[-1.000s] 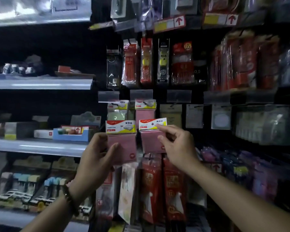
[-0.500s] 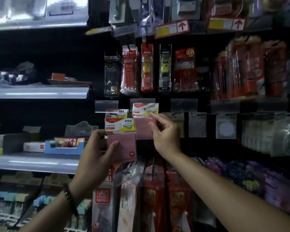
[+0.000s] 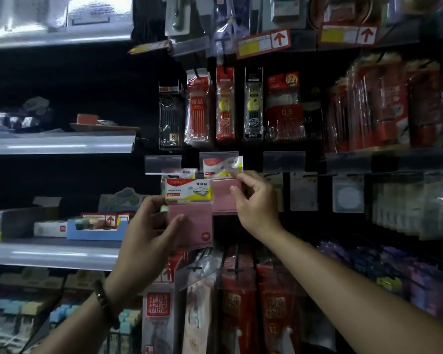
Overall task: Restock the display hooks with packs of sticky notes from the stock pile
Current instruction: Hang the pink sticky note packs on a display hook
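Note:
My left hand [image 3: 149, 231] holds a pink sticky-note pack [image 3: 192, 221] with a red, white and yellow header card, thumb across its front, in front of the hooks. My right hand [image 3: 253, 203] pinches a second pink pack [image 3: 224, 192] by its header, up against a display hook under a clear price-tag holder [image 3: 219, 157]. More sticky-note packs hang behind the left-hand pack; their number is hidden.
Pen refill packs [image 3: 225, 106] hang above, red packets [image 3: 238, 302] below. White note packs [image 3: 348, 192] hang to the right. Grey shelves [image 3: 59, 144] with a blue box [image 3: 95, 228] stand on the left. The stock pile is not in view.
My right hand has carried its pink pack up and back, from beside the left pack to the hook under the price-tag holder. My left hand has kept its pack in place.

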`<state>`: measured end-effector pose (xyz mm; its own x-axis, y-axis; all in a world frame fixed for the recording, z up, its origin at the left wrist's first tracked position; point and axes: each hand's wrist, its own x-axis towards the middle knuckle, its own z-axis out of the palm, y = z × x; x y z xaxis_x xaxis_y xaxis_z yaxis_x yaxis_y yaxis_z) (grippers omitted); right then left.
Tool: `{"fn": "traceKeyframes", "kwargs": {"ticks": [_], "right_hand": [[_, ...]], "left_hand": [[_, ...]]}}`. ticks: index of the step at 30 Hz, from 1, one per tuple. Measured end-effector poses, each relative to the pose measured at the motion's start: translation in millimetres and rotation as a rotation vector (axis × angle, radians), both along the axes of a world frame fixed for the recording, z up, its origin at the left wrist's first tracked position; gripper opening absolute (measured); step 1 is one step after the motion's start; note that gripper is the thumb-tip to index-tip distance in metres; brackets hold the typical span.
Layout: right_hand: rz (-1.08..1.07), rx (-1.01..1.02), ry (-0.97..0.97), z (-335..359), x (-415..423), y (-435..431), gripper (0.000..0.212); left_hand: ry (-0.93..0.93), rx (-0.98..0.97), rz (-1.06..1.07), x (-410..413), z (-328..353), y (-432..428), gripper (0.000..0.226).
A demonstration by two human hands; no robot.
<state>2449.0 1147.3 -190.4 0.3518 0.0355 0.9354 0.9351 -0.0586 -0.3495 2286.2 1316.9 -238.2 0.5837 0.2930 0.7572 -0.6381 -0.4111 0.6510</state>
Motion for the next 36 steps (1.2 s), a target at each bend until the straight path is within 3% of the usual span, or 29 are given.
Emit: {"fn": "traceKeyframes", "kwargs": {"ticks": [11, 20, 24, 26, 29, 33, 36], "right_hand": [[-0.061, -0.072, 0.069, 9, 4, 5, 0.040], [-0.383, -0.459, 0.213, 20, 2, 3, 0.061], [-0.395, -0.282, 0.145, 8, -11, -4, 0.040], [-0.266, -0.141, 0.077, -10, -18, -8, 0.028], [-0.009, 0.002, 0.094, -39, -36, -14, 0.036], [0.136, 0.092, 0.138, -49, -36, -16, 0.035], [0.157, 0.092, 0.146, -40, -24, -12, 0.026]], "left_hand": [[0.034, 0.002, 0.009, 5, 3, 3, 0.026], [0.071, -0.013, -0.016, 24, 1, 2, 0.025], [0.061, 0.004, 0.030, 31, 3, -3, 0.024], [0.053, -0.014, 0.015, 34, 4, -6, 0.025], [0.072, -0.054, -0.062, 40, 5, -12, 0.026], [0.089, -0.145, -0.216, 46, 4, -25, 0.024], [0.050, -0.092, -0.107, 57, 3, -27, 0.024]]}}
